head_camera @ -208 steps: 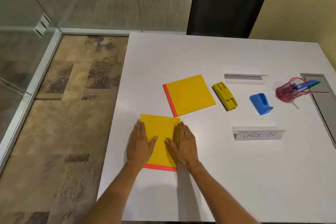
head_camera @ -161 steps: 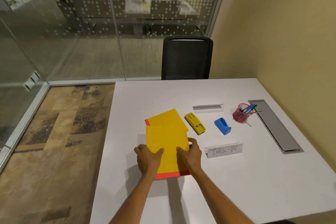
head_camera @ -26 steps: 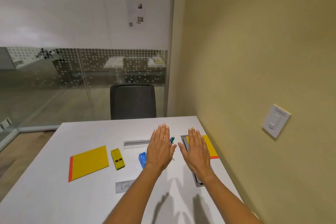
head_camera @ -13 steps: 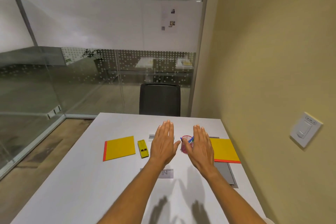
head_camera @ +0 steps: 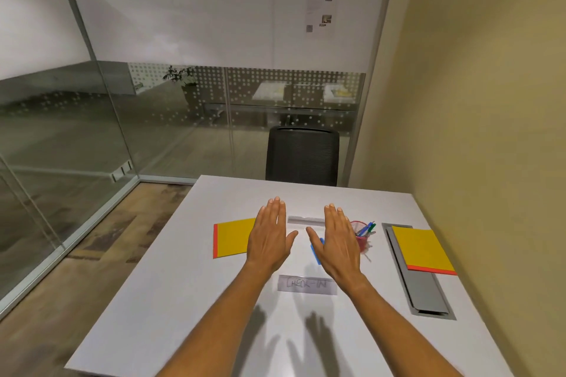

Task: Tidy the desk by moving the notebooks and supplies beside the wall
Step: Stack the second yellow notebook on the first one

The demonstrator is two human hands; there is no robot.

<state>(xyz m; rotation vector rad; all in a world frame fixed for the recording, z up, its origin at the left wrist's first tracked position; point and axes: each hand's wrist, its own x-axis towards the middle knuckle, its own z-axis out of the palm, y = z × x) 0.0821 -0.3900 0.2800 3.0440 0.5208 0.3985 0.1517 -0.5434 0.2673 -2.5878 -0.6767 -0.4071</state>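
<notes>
Hovering over the middle of the white desk (head_camera: 352, 330), your left hand (head_camera: 269, 239) and right hand (head_camera: 337, 242) are both flat and empty, fingers straight and close together, thumbs out; the shadows nearer you suggest they are raised, not resting. One yellow notebook (head_camera: 421, 246) with an orange spine already lies at the right, just beside the beige wall (head_camera: 490, 131), partly over the grey cable tray (head_camera: 424, 291). So you seem to be between pieces.

The second yellow notebook (head_camera: 232, 237) lies flat to the left, partly behind your left hand and well apart from the wall; it looks like the likely next pick. Thin and smooth, it probably needs an edge lifted or a slide before you can grip it.

Behind your right hand sit a translucent pink pen cup (head_camera: 363, 239), holding pens, and a blue plastic item (head_camera: 317, 251), mostly hidden. A clear folded sign (head_camera: 307, 285) reading "CHECK-IN" stands nearer you.
</notes>
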